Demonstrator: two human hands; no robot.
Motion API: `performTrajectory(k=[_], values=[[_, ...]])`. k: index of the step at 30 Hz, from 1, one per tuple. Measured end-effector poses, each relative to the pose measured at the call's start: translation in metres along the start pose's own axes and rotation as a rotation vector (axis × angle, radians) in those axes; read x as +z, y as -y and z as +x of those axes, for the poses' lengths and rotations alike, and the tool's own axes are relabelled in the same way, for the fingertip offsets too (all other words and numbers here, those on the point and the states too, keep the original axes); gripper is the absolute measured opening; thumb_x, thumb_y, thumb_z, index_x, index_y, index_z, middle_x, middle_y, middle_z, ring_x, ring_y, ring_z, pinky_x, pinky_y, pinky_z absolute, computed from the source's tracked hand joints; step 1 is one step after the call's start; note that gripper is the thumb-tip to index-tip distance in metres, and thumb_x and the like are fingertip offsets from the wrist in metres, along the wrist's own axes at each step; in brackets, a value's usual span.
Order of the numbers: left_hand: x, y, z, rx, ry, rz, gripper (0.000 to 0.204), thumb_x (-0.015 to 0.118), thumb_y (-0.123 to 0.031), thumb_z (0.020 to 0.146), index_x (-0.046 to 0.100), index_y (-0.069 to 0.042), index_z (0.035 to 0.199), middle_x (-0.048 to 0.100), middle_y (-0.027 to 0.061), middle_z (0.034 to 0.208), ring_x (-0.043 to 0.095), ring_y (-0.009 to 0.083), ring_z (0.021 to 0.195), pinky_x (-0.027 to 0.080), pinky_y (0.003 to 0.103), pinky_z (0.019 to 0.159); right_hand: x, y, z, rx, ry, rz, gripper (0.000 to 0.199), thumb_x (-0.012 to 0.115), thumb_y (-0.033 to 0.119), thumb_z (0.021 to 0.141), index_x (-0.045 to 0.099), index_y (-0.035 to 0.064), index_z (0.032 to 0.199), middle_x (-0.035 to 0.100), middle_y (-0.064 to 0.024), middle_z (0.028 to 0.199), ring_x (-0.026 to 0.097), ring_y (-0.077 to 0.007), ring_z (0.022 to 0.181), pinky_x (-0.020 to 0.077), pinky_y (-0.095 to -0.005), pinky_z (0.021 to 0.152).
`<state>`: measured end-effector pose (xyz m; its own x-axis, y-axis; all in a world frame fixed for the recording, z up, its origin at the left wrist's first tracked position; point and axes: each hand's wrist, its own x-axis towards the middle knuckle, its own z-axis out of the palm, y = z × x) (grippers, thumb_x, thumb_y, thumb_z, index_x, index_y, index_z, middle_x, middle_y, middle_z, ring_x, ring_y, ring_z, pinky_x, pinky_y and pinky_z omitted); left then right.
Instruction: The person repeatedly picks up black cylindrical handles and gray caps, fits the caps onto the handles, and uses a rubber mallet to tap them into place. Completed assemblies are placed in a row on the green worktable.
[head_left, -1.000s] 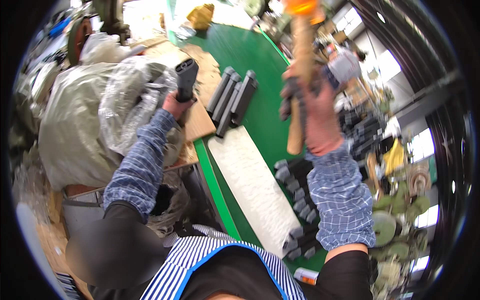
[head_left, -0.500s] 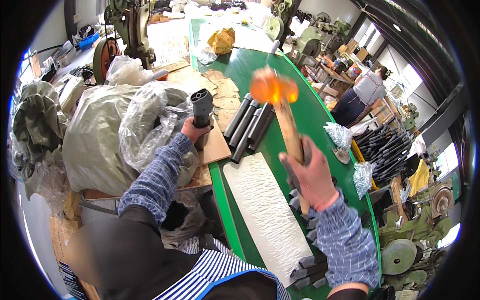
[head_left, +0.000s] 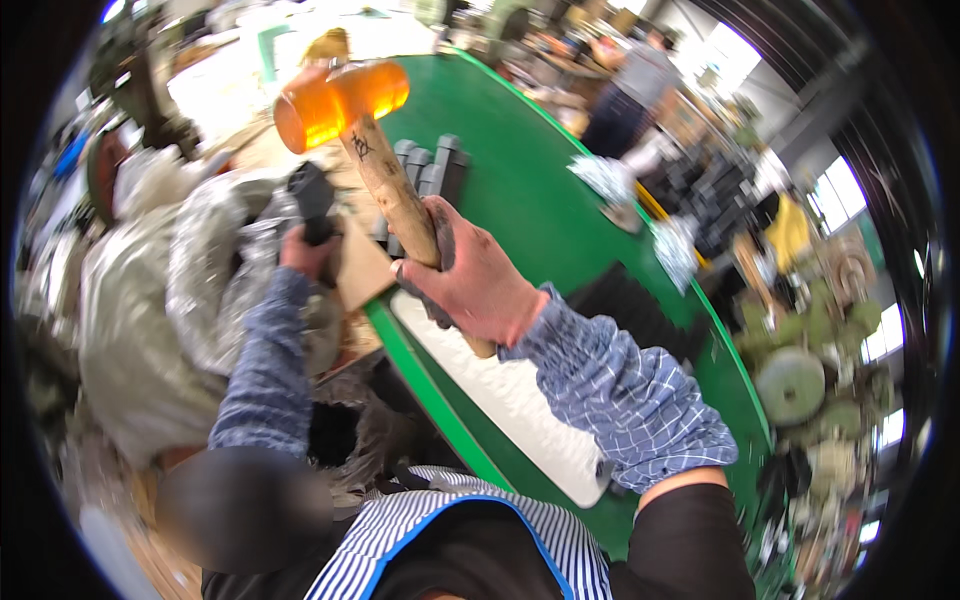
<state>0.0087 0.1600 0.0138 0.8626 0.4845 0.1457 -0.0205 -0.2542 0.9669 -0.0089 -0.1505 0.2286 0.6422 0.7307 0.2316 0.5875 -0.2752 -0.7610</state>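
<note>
My right hand [head_left: 480,275] is wrapped round the wooden handle of a mallet [head_left: 392,190], raised over the workbench. The mallet's head is translucent amber and stands up and to the right of my left hand [head_left: 308,256]. My left fingers close round a black tubular plastic piece [head_left: 314,192], held upright above a small wooden board [head_left: 360,268]. Motion smears this piece, and its lower end is hidden by my hand. Several black tubes [head_left: 448,168] lie on the green bench top behind the mallet handle.
A long white textured pad [head_left: 545,425] lies on the green workbench [head_left: 530,160] under my right forearm. Bulky bags in clear plastic [head_left: 140,310] crowd the left side. Dark pieces [head_left: 630,305] rest to the right. Another person [head_left: 630,95] stands beyond the bench, near machinery.
The mallet has moved up and left in view, closer to my left hand. The whole view has shifted and turned. Both hands keep their holds.
</note>
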Motion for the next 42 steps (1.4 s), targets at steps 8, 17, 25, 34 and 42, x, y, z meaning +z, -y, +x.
performTrajectory(k=[8, 17, 25, 34, 42], values=[[0.25, -0.082, -0.011, 1.324, 0.868, 0.727, 0.026, 0.071, -0.021, 0.076, 0.073, -0.031, 0.101, 0.06, 0.0052, 0.125, 0.048, 0.0319, 0.128, 0.025, 0.061, 0.116, -0.023, -0.128, -0.244, 0.723, -0.628, 0.214, 0.046, 0.068, 0.004, 0.089, 0.045, -0.0009, 0.129, 0.063, -0.0086, 0.105, 0.06, -0.0109, 0.07, 0.0512, -0.0267, 0.053], [0.625, -0.068, -0.073, 1.886, 1.3, 0.522, 0.03, 0.065, -0.02, 0.082, 0.07, -0.036, 0.107, 0.056, 0.0094, 0.13, 0.048, 0.0355, 0.127, 0.026, 0.07, 0.109, -0.02, -0.204, -0.387, 1.15, -1.133, 0.38, 0.038, 0.067, 0.004, 0.089, 0.049, 0.0002, 0.121, 0.06, -0.0087, 0.093, 0.059, -0.0156, 0.068, 0.051, -0.0306, 0.059], [0.587, -0.015, -0.003, 1.569, 1.089, 0.191, 0.037, 0.058, -0.017, 0.086, 0.063, -0.024, 0.122, 0.054, 0.0136, 0.129, 0.048, 0.0369, 0.127, 0.042, 0.057, 0.103, -0.025, -0.255, -0.404, 1.054, -1.248, 0.739, 0.044, 0.063, 0.0, 0.09, 0.042, 0.0032, 0.128, 0.056, -0.0089, 0.089, 0.056, -0.0165, 0.06, 0.0515, -0.0319, 0.053], [0.354, 0.079, 0.226, -0.516, -0.088, 1.199, 0.068, 0.064, -0.031, 0.09, 0.035, -0.02, 0.151, 0.043, 0.0162, 0.147, 0.041, 0.0356, 0.137, 0.038, 0.052, 0.11, -0.005, -0.268, -0.43, 1.275, -0.938, 0.38, 0.061, 0.063, 0.005, 0.089, 0.032, -0.001, 0.141, 0.057, -0.0073, 0.076, 0.055, -0.0154, 0.058, 0.0478, -0.0307, 0.051], [0.236, 0.036, 0.151, -0.267, -0.187, 0.793, 0.085, 0.085, -0.037, 0.069, 0.046, 0.001, 0.134, 0.061, 0.0258, 0.125, 0.061, 0.0362, 0.115, 0.049, 0.043, 0.101, -0.021, -0.219, -0.39, 0.985, -1.01, 0.092, 0.058, 0.065, 0.004, 0.09, 0.036, 0.0002, 0.14, 0.058, -0.0106, 0.104, 0.058, -0.0177, 0.079, 0.0516, -0.0316, 0.068]])
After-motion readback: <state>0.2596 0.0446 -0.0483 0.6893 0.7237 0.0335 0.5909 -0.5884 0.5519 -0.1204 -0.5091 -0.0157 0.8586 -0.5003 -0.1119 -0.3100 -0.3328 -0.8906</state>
